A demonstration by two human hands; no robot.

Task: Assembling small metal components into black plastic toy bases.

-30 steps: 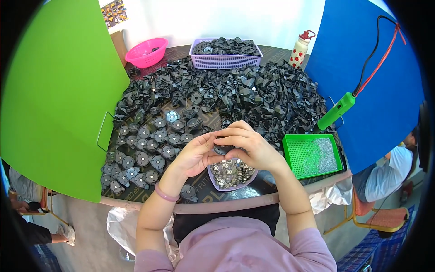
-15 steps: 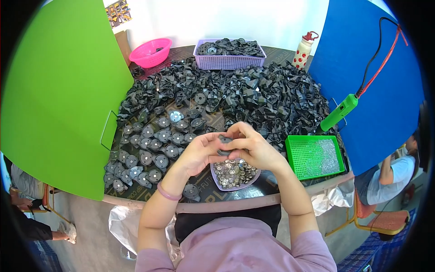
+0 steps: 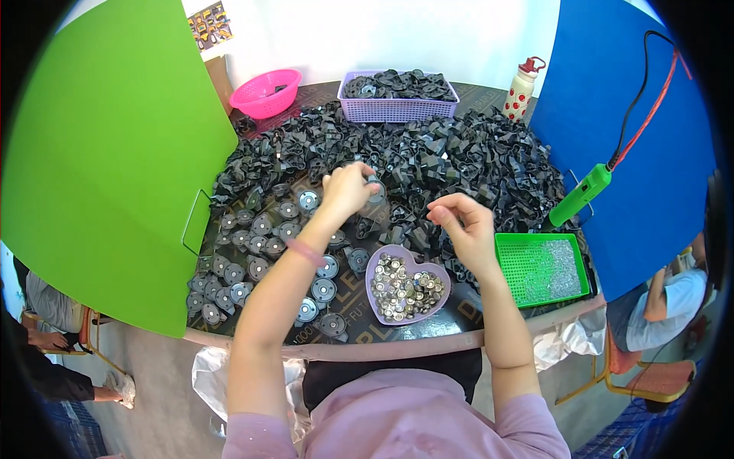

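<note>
My left hand (image 3: 349, 191) reaches over the middle of the table, its thumb and fingers closed at the edge of a round black plastic part (image 3: 377, 194) with a silver disc. To its right, my right hand (image 3: 469, 231) hovers with curled fingers, thumb and fingertips close together; anything between them is too small to make out. Below and between the hands sits a lilac heart-shaped bowl (image 3: 372, 300) of small round metal pieces (image 3: 405, 287). More round black parts with metal centres (image 3: 323, 290) lie around my left forearm, several beside the bowl.
A wide heap of black plastic pieces (image 3: 474, 157) covers the far table. Behind it stand a pink basket (image 3: 264, 96), a lilac basket (image 3: 397, 112) and a bottle (image 3: 520, 92). A green tray (image 3: 520, 268) holds tiny clear-silvery bits; a green corded electric screwdriver (image 3: 581, 195) hangs above.
My hands have parted from the dark part they held together over the bowl. The left went forward with a part at its fingers; the right moved rightward, uncovering the bowl. The view shifted slightly.
</note>
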